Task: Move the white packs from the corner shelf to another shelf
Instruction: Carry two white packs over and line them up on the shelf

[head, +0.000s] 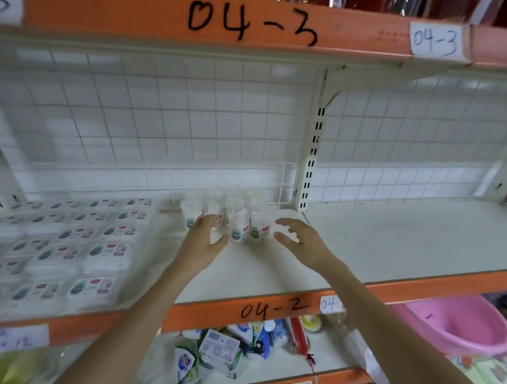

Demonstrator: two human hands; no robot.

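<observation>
The shelf (pixel 392 244), white with an orange front edge marked "04-2", fills the middle of the view. A wire grid (pixel 186 122) backs it, and a slotted upright (pixel 311 161) stands at 12 o'clock from the hands. Above runs an orange edge marked "04-3" (pixel 252 22). At 9 o'clock on the shelf lie rows of flat white packs (pixel 76 249) in clear wrap, blurred. At 5 o'clock, on the level below, sits a pink basin (pixel 464 325); at 6 o'clock there is a heap of boxes (pixel 220 351).

Toward the back of the shelf, just left of the upright, stands a cluster of white tubs (pixel 233 218), upright and touching one another, with small labels low on their fronts.

The left hand (pixel 203 239) reaches in at 7 o'clock of the cluster, fingers spread and touching the front left tub; whether it grips cannot be told. The right hand (pixel 298 237) is at 4 o'clock of the cluster, fingers wide and loosely bent, just beside the tubs, holding nothing.
</observation>
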